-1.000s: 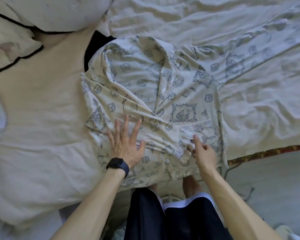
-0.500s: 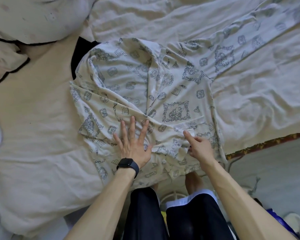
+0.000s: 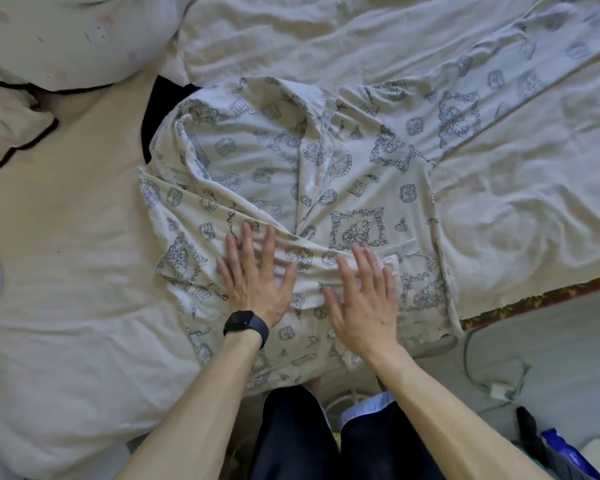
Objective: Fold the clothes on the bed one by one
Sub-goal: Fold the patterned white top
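Observation:
A cream printed shirt (image 3: 291, 174) with dark line drawings lies spread on the bed, its left part folded over the middle and one sleeve (image 3: 520, 81) stretching to the upper right. My left hand (image 3: 253, 275), with a black watch on the wrist, lies flat on the shirt's lower middle, fingers spread. Beside it my right hand (image 3: 364, 299) presses flat on the fabric, fingers straight. Neither hand grips the cloth. The shirt's hem hangs over the bed's near edge.
A dark garment (image 3: 160, 109) peeks out from under the shirt's upper left. A pillow (image 3: 66, 36) sits at the top left on the cream sheet (image 3: 66, 237). The bed's edge runs along the lower right; a cable (image 3: 478, 368) and bags lie on the floor there.
My right hand let go of the pinched fabric and now lies flat on the shirt. My left hand stays flat, shifted slightly up the shirt.

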### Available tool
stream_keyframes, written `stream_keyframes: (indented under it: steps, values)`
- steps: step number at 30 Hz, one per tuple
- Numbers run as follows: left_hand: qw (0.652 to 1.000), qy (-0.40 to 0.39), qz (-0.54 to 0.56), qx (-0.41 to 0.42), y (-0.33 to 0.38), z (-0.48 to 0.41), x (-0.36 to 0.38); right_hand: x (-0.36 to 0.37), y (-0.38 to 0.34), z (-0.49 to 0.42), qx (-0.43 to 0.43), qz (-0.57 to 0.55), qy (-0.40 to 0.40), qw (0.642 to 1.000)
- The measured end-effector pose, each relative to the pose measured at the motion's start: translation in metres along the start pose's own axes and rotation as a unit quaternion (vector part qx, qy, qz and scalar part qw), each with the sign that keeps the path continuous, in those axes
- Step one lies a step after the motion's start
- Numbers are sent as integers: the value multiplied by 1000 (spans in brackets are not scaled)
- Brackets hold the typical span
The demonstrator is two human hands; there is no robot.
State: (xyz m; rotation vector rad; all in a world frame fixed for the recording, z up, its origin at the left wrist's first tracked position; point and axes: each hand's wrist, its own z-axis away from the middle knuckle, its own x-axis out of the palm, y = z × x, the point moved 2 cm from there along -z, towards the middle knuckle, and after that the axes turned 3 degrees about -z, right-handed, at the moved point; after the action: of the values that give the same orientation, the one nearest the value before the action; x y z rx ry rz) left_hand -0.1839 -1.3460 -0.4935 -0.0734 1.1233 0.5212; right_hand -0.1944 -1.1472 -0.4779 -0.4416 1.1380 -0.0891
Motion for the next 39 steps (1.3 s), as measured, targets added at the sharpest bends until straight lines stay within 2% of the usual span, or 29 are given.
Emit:
stream_keyframes:
  steps: [3,7,10,12,14,16,19,21,23,25,26,28,30,33,36,38,39]
  values:
    - [993,-100,-56,-2,-7,-14,3,33,29,5,-45,110,-109,987]
    - [980,-171,-95,-32,-3,-17,-5,30,42,1,-83,137,-151,975]
    - [982,-161,-77,-63,9,-14,-12,1,48,-3,-144,127,-146,971]
    - [992,-92,-56,-69,30,-15,-21,-37,69,-23,-141,82,-130,978]
    - [998,-12,-44,-52,64,-21,-28,-81,102,-57,-92,20,-134,986]
    - [999,21,-36,-29,115,-39,-29,-128,147,-100,-23,-49,-110,992]
    - [999,19,-34,32,213,-83,-27,-199,217,-171,81,-149,-18,985]
    - [997,-24,-32,65,280,-120,-24,-236,262,-218,157,-190,5,969]
    - [993,-63,-43,87,338,-156,-20,-260,313,-265,258,-272,12,927]
    - [986,-95,-80,110,380,-184,-11,-281,354,-301,337,-423,60,839]
    - [982,-122,-96,110,393,-196,-3,-287,368,-316,345,-501,70,791]
    - [974,-179,-110,91,404,-211,12,-298,383,-342,334,-607,79,717]
    - [969,-198,-123,78,403,-217,23,-302,391,-365,348,-627,85,692]
    - [970,-200,-113,81,399,-221,23,-295,392,-385,349,-623,90,694]
    - [962,-242,-102,74,400,-228,12,-288,377,-385,324,-618,110,708]
    - [962,-268,-23,49,412,-232,-7,-291,355,-371,268,-590,143,748]
    - [961,-267,73,20,419,-231,-23,-292,341,-359,233,-561,151,780]
